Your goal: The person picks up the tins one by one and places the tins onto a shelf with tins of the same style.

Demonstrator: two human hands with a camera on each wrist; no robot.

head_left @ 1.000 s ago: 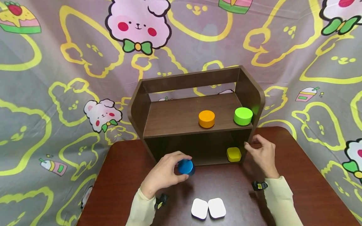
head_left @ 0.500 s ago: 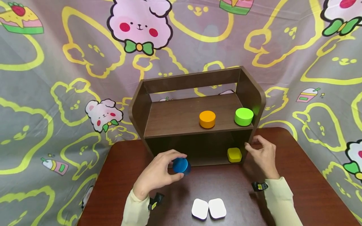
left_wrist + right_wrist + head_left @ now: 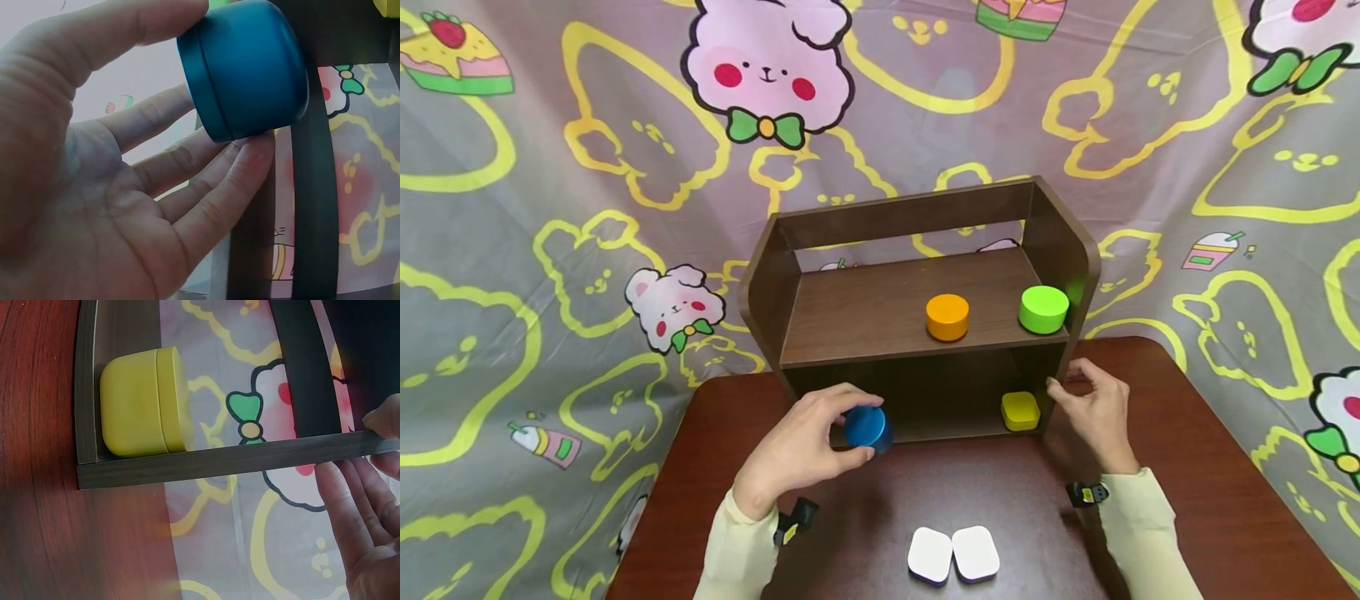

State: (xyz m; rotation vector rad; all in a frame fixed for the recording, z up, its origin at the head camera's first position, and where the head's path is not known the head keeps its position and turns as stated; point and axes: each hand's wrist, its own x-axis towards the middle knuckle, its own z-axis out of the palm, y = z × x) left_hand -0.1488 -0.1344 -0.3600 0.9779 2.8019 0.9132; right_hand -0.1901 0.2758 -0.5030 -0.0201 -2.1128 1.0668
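My left hand (image 3: 797, 446) holds a small blue round tin (image 3: 867, 429) between thumb and fingers, in front of the lower level of a dark brown two-level shelf (image 3: 880, 292). Seen from the left wrist, the tin (image 3: 250, 69) lies sideways and shows a lid seam; the thumb presses one side and fingertips support the other. My right hand (image 3: 1093, 408) pinches the front edge of the shelf's right side panel (image 3: 237, 459), thumb inside and fingers outside. Just inside that panel, a yellow squarish tin (image 3: 1021, 412) stands on the lower level.
On the upper level stand an orange round tin (image 3: 947, 317) and a bright green round tin (image 3: 1043, 309). Two white-topped square tins (image 3: 930, 554) sit side by side near the front of the dark red table (image 3: 1187, 450). A patterned cloth (image 3: 587, 275) hangs behind and around.
My left hand has moved left and slightly up with the blue tin, toward the left part of the lower level. The right hand has stayed on the side panel.
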